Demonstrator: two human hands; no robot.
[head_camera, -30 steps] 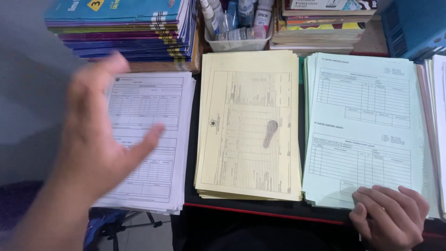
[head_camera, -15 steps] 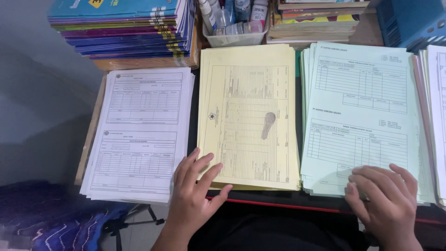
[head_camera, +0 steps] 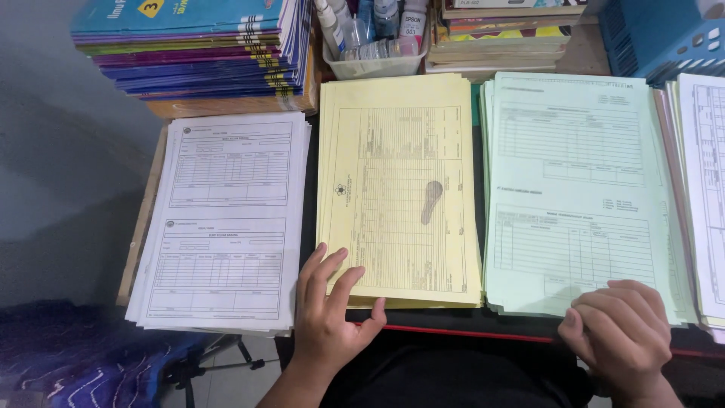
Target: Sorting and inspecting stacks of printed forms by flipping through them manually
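Three stacks of printed forms lie side by side: a white stack (head_camera: 223, 219) on the left, a yellow stack (head_camera: 396, 181) in the middle and a pale green stack (head_camera: 578, 189) on the right. My left hand (head_camera: 328, 313) lies flat, fingers spread, on the near left corner of the yellow stack. My right hand (head_camera: 619, 336) rests with curled fingers on the near right edge of the pale green stack. Neither hand has lifted a sheet.
A pile of purple and blue booklets (head_camera: 200, 49) stands at the back left. A clear tub with small ink bottles (head_camera: 374, 41) sits behind the yellow stack, books (head_camera: 502, 38) beside it. A blue crate (head_camera: 657, 34) and another white paper stack (head_camera: 706, 189) are at right.
My left hand came down from mid-air at the left and settled on the near corner of the yellow stack. My right hand stayed on the green stack's near edge.
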